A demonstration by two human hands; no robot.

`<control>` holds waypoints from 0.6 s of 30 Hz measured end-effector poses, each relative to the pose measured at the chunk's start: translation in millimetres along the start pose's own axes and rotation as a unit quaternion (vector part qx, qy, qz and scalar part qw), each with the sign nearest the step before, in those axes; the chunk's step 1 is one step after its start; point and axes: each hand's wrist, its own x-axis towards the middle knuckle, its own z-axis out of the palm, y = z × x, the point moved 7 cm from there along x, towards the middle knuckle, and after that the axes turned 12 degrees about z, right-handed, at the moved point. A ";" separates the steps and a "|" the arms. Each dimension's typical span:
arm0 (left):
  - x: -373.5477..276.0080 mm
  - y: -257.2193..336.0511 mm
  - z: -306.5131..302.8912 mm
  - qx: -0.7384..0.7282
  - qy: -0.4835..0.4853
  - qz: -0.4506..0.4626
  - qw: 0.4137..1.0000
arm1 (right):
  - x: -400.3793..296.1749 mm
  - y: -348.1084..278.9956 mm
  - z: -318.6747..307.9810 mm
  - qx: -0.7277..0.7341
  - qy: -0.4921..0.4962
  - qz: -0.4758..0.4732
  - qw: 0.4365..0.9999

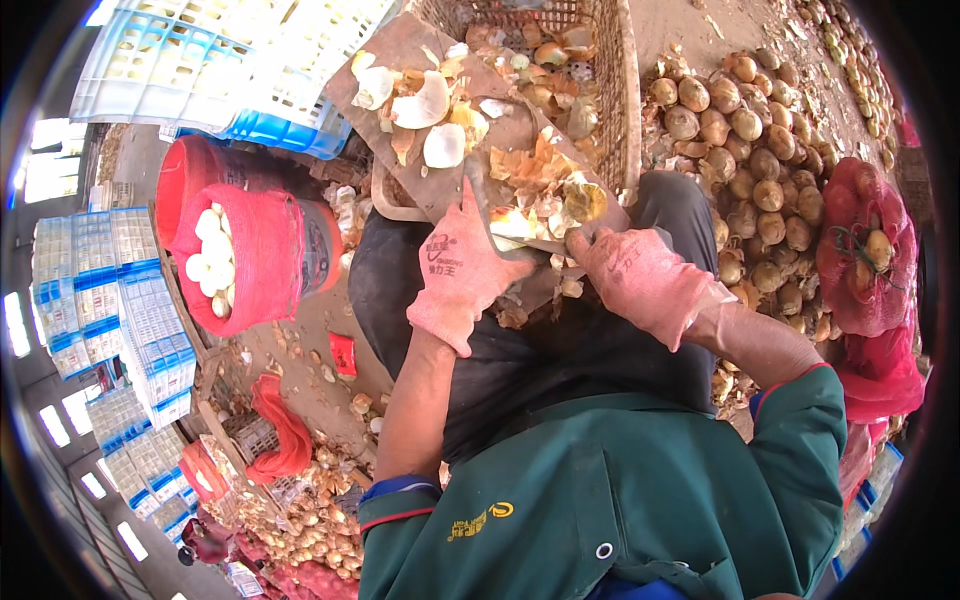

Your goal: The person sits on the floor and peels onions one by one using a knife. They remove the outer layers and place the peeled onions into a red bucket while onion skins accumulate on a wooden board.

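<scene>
A wooden board (352, 86) rests over the person's lap and a plastic crate, strewn with onion skins (532, 165) and cut white onion layers (424, 101). My right hand (637, 270), in a pink coated glove, grips a knife (544, 244) whose blade points left. My left hand (457, 262), gloved alike, has thumb and forefinger spread around an onion piece (514, 223) at the blade's tip; whether the fingers hold it I cannot tell. A partly skinned onion (585, 202) lies on the board above the right hand.
The crate (628, 97) beyond the board holds skins. Unpeeled onions (765, 165) are heaped at right beside a red mesh sack (862, 292). Peeled onions (214, 255) fill a pink-lined bucket (277, 255) at left. Stacked crates (195, 67) stand upper left; another person (210, 541) is lower left.
</scene>
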 end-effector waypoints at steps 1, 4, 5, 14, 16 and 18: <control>0.9 0.5 0.3 -0.006 0.002 0.004 1.000 | 0.2 -0.9 -2.3 -0.016 0.024 0.000 1.000; 1.7 4.4 -1.7 -0.002 -0.001 -0.010 1.000 | 2.7 -2.2 5.2 -0.061 0.018 -0.011 0.998; 1.5 7.2 -3.3 0.004 -0.004 -0.018 1.000 | 6.9 3.3 8.6 -0.073 0.007 0.019 0.997; -9.1 8.7 -2.9 0.029 0.027 -0.007 0.999 | 20.5 26.7 18.1 -0.040 -0.077 0.086 0.992; -7.9 8.1 -1.8 0.025 0.022 -0.005 0.999 | 9.3 8.7 9.3 -0.022 0.015 0.022 0.999; -7.3 8.1 -1.4 0.012 0.022 -0.007 1.000 | 1.7 -0.2 7.5 -0.007 -0.033 0.018 0.999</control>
